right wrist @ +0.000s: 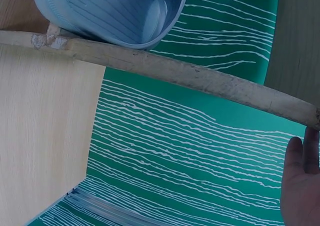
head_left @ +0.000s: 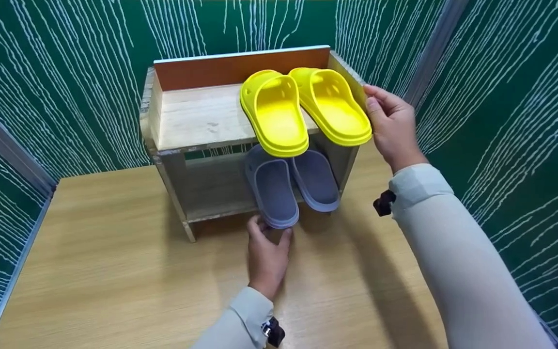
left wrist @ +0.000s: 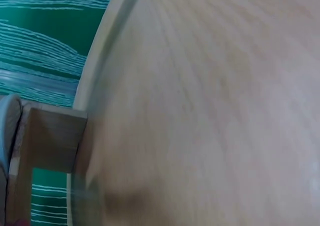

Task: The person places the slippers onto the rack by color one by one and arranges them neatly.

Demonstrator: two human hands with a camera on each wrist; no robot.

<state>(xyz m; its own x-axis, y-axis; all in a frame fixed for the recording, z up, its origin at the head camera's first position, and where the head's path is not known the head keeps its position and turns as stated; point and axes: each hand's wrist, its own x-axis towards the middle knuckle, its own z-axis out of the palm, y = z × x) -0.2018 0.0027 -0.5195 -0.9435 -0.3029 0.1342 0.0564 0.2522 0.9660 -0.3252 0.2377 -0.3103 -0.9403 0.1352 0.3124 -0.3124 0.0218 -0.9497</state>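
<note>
A small wooden shoe rack [head_left: 201, 111] with two shelves stands on the table. On its top shelf sit two yellow slippers [head_left: 281, 116], side by side toward the right. Two grey slippers [head_left: 275, 189] lie on the lower shelf, heels jutting past its front edge; the left one sticks out further. My left hand [head_left: 267, 261] is at that left grey heel, fingers at its left side and thumb just below the edge; the finger ends are partly hidden. With fingertips and thumb, my right hand [head_left: 395, 126] touches the rack's right side panel, beside the right yellow slipper.
The rack stands on a wooden table [head_left: 104, 257]. Green walls with white streaks [head_left: 80, 82] enclose its back and sides, joined by grey metal corner strips [head_left: 436, 46]. The left wrist view shows mostly tabletop and one rack corner [left wrist: 57, 136].
</note>
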